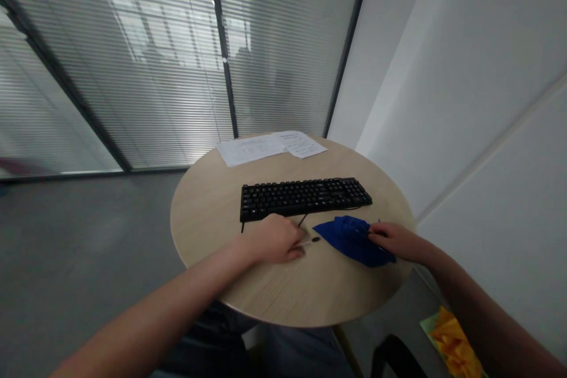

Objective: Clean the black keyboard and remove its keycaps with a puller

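Observation:
A black keyboard (305,196) lies across the middle of the round table, with a dark cable at its front edge. Just in front of its left half is my left hand (275,239), fingers closed around a thin, pale stick-like item with a dark oval tip (316,239); its exact kind is too small to make out. A crumpled blue cloth (349,239) rests on the table to the right. My right hand (393,240) pinches the cloth's right side between thumb and fingers.
White printed papers (270,146) lie at the far edge of the wooden table (274,295). Below right, a yellow crumpled cloth (454,336) sits near a black curved chair part (394,354). A white wall (478,100) stands close on the right, a glass partition with blinds behind.

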Available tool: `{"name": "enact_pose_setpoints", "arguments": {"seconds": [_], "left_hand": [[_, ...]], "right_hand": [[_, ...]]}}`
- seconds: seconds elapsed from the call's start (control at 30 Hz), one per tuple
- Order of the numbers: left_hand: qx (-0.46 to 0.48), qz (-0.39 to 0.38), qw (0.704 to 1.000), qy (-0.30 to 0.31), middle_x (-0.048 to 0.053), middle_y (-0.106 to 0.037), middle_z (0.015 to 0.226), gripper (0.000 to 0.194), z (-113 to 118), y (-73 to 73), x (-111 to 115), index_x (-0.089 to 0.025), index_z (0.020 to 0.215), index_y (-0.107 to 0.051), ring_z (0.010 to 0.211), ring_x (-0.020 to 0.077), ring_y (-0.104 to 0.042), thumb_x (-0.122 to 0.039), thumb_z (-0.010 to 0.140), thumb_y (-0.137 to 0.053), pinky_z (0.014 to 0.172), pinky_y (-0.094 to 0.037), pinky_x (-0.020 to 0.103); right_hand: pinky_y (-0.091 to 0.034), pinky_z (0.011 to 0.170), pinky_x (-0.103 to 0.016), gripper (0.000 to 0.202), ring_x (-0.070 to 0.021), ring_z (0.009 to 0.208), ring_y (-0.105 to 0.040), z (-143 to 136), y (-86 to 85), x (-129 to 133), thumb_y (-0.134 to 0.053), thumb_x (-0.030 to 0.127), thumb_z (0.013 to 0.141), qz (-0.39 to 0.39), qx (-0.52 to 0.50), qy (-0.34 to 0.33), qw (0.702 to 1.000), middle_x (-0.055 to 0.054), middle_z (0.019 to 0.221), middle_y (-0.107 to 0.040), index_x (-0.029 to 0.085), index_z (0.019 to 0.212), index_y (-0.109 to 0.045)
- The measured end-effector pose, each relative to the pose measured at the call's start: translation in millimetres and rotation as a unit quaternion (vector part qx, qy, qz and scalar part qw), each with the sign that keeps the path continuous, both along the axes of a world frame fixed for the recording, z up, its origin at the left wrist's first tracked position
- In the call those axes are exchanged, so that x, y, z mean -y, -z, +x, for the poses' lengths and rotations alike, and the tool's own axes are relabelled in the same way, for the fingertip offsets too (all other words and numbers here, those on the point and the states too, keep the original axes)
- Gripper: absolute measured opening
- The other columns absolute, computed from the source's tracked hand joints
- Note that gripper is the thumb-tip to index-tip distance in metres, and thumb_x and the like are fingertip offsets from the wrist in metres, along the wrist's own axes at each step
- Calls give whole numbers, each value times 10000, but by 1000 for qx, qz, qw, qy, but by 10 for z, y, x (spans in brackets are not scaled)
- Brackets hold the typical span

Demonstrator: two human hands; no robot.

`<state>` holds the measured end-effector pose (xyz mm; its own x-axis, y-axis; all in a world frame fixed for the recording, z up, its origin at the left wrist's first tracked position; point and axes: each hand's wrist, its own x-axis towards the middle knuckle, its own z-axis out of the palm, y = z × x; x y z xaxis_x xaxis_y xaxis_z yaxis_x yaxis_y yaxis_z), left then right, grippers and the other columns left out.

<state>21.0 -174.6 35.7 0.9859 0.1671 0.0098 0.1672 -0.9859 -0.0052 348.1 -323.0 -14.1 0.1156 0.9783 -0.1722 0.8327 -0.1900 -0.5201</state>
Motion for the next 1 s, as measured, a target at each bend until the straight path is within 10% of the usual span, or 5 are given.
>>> {"name": "enact_pose_setpoints", "arguments": {"seconds": [0.2,0.4,0.83,1.0], "left_hand": [[9,14,998,-59,91,-729,893,134,-208,205,12,-198,939,-690,755,244,-707,-243,885,-576,641,-517,342],[5,3,993,-122,81,-732,949,146,-226,235,-34,-198,944,-682,781,246,-712,-294,916,-576,634,-516,329],[19,-47,985,-165,139,-750,902,175,89,358,-171,-226,931,-740,784,299,-715,-315,890,-595,645,-523,422],[69,-86,988,-107,73,-756,853,121,44,117,-236,-283,824,-740,730,260,-697,-287,865,-626,580,-465,371]], "right_hand": [[-478,732,-393,265,-260,770,-641,51,-80,70,-504,398,889,80,37,-46,995,-85,804,-692,203,775,-642],[-458,1022,-470,234,-301,1199,-614,-94,-137,-35,-508,371,944,137,-10,-136,981,-137,1333,-665,210,885,-667],[-480,1066,-481,126,-268,1212,-632,-916,-273,-168,-558,263,940,92,-36,-286,953,-75,1301,-697,250,908,-679],[-528,1014,-461,103,-278,1180,-653,-1036,-339,-224,-592,274,915,127,-45,-276,952,-77,1290,-700,266,904,-694]]}}
